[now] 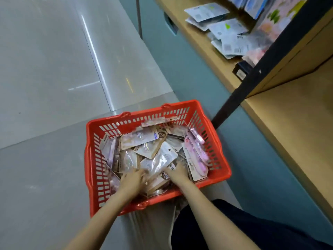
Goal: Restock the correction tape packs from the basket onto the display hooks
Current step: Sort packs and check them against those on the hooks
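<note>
A red plastic basket (214, 141) stands on the floor, heaped with several correction tape packs (144, 139), beige, white and pink carded blisters lying at all angles. Pink packs (195, 156) stand on edge along its right side. Both my hands are down inside the basket at its near end. My left hand (132, 179) lies on the packs at the near left. My right hand (177, 173) is pushed in among the packs a little to the right, fingertips buried. Both hands are blurred, so their hold is unclear. No display hooks are in view.
A wooden shelf unit (292, 123) with a teal base runs along the right. Loose pale blue and white packs (228, 37) lie on its far shelf. A black upright post (252, 78) slants down beside the basket. My dark-clothed leg (252, 230) is at bottom right.
</note>
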The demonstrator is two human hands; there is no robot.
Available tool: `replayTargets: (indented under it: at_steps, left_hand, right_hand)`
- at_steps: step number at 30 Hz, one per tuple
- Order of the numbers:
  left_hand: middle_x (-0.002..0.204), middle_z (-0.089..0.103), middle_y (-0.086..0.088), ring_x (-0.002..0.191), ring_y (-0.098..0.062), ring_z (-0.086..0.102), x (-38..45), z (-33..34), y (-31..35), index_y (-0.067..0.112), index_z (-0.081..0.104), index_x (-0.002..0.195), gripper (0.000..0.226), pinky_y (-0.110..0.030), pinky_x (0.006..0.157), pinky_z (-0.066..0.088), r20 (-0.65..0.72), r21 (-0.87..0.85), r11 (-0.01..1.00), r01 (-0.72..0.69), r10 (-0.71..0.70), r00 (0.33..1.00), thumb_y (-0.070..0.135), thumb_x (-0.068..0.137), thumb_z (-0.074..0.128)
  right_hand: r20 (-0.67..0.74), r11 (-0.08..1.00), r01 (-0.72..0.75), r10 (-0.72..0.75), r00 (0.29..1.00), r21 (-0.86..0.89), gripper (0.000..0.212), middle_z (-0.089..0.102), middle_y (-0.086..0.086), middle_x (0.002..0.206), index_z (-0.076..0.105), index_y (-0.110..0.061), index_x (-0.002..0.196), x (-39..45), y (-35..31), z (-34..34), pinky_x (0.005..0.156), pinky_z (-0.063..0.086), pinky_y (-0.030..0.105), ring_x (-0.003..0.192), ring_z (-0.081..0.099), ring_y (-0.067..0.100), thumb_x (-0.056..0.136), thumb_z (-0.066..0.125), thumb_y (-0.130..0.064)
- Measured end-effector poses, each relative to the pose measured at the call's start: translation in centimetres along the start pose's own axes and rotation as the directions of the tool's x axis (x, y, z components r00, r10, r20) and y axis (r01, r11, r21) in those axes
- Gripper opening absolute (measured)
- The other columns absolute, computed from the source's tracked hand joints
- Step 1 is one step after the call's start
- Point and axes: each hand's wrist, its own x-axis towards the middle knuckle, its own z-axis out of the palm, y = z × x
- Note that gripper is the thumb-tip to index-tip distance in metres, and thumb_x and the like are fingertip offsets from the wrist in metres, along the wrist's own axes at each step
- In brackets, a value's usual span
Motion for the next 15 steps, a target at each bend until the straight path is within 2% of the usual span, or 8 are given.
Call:
replayTargets:
  at_steps: [2,4,5,6,9,10,13,15]
  left_hand:
    - [0.114,0.063,0.006,0.104,-0.011,0.057,-0.7,-0.4,-0.2,0.025,0.058,0.12,0.031,-0.031,0.107,0.031,0.027,-0.092,0.995,-0.025,0.028,0.999,0.017,0.098,0.038]
    - [0.112,0.064,0.006,0.099,-0.008,0.058,-1.0,-1.0,-1.0,0.02,0.061,0.115,0.027,-0.026,0.101,0.038,0.068,-0.171,0.983,-0.063,0.075,0.995,0.015,0.097,0.041]
    - [0.116,0.063,0.003,0.102,-0.008,0.057,-1.0,-1.4,-1.6,0.018,0.061,0.115,0.026,-0.025,0.099,0.04,0.091,-0.201,0.973,-0.11,0.13,0.987,0.017,0.096,0.044]
    - [0.118,0.061,0.001,0.105,-0.007,0.055,-0.9,-1.8,-2.2,0.017,0.06,0.117,0.026,-0.027,0.099,0.041,0.118,-0.215,0.965,-0.153,0.182,0.976,0.02,0.095,0.046]
    - [0.127,0.053,0.003,0.116,-0.009,0.049,-0.3,-3.0,-3.5,0.021,0.051,0.126,0.04,-0.032,0.105,0.037,0.173,-0.119,0.968,-0.219,0.237,0.956,0.033,0.088,0.051]
    - [0.13,0.05,0.002,0.121,-0.011,0.046,0.1,-3.3,-3.6,0.02,0.048,0.13,0.043,-0.029,0.108,0.034,0.117,-0.081,0.972,-0.219,0.227,0.967,0.029,0.088,0.054]
    - [0.134,0.047,-0.005,0.125,-0.019,0.043,2.1,-4.7,-2.2,0.011,0.049,0.129,0.041,-0.029,0.106,0.031,-0.302,-0.139,0.97,-0.2,0.151,0.941,0.013,0.089,0.056]
    - [0.135,0.046,-0.008,0.125,-0.022,0.042,4.6,-5.6,-0.4,0.01,0.047,0.131,0.044,-0.033,0.106,0.032,-0.41,-0.158,0.972,-0.174,0.096,0.907,0.016,0.089,0.057]
  right_hand:
    - [-0.092,0.97,-0.069,0.092,0.991,0.234,0.062,0.045,0.007,0.139,0.038,-0.011,0.139,0.8,-0.2,1.3,0.104,0.035,0.034,0.127,0.043,0.025,0.087,0.064,-0.032]
    - [-0.119,0.965,-0.041,0.074,0.99,0.26,0.021,0.059,-0.001,0.096,0.061,-0.014,0.098,1.5,-0.7,1.8,0.08,0.045,0.029,0.091,0.056,0.016,0.086,0.065,-0.031]
    - [-0.132,0.972,-0.006,0.038,0.991,0.237,0.022,0.053,-0.002,0.072,0.056,-0.016,0.07,1.7,-1.1,1.8,0.063,0.04,0.027,0.068,0.05,0.013,0.087,0.064,-0.027]
    - [-0.141,0.98,0.001,0.028,0.99,0.2,0.039,0.043,-0.003,0.057,0.043,-0.017,0.055,2.1,-1.5,1.6,0.054,0.032,0.026,0.055,0.041,0.013,0.087,0.064,-0.023]
    - [-0.19,0.985,0.075,-0.044,0.981,0.158,0.049,0.033,-0.004,0.047,0.032,-0.018,0.048,2.7,-2.5,-0.6,0.052,0.029,0.025,0.046,0.033,0.012,0.086,0.063,-0.015]
    - [-0.224,0.976,0.123,-0.082,0.971,0.179,0.048,0.031,-0.004,0.049,0.031,-0.018,0.05,2.8,-2.9,-2.0,0.051,0.028,0.025,0.047,0.031,0.012,0.086,0.062,-0.013]
    - [-0.274,0.961,0.263,-0.23,0.934,0.091,0.039,0.038,-0.002,0.052,0.044,-0.014,0.052,2.8,-4.4,-7.8,0.048,0.027,0.022,0.052,0.035,0.011,0.086,0.063,-0.011]
    - [-0.241,0.937,0.341,-0.35,0.905,-0.082,0.03,0.046,-0.001,0.055,0.055,-0.011,0.057,2.3,-5.7,-11.2,0.05,0.03,0.021,0.056,0.04,0.011,0.085,0.065,-0.013]
